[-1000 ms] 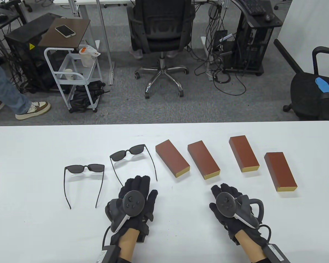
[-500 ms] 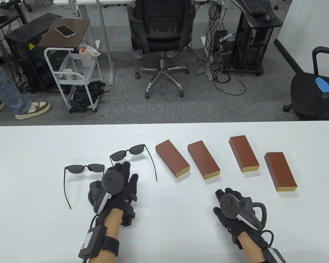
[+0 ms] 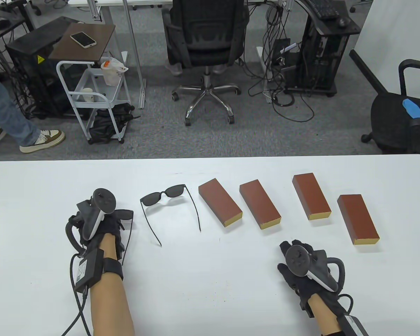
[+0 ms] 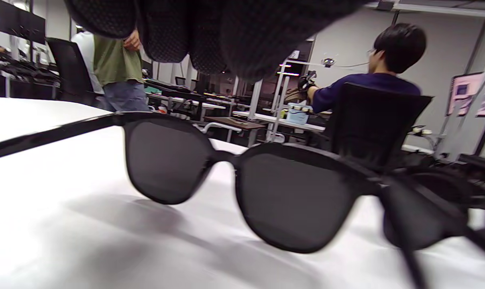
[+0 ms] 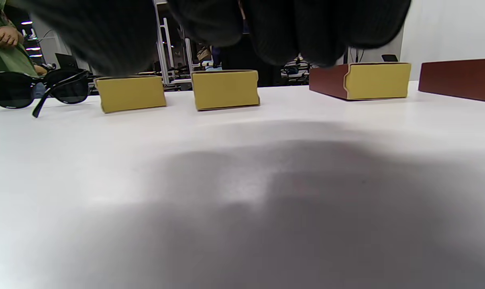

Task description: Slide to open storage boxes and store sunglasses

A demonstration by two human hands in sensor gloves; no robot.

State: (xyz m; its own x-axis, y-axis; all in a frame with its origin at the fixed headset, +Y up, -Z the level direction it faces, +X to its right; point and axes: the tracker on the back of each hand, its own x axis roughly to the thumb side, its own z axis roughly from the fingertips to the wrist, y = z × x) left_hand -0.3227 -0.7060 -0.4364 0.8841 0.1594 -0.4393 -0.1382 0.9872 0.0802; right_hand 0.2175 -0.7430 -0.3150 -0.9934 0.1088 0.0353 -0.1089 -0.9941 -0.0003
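The right hand (image 3: 302,267) lay near on the white worktop (image 3: 210,280), touching nothing, fingers seemingly spread loosely. Farther left, the left hand (image 3: 99,224) covered one pair of sunglasses (image 4: 242,188); whether its fingers gripped the frame I cannot tell. A second pair (image 3: 168,196) stood beyond, and four closed brown storage boxes (image 3: 219,202) lined the far right.

No text could be read. A yellow triangular warning sign (image 3: 40,59) stood on the black cabinet (image 3: 28,66) left of the white cart (image 3: 91,98); the label on the forearm pack (image 3: 87,269) was too small to read.
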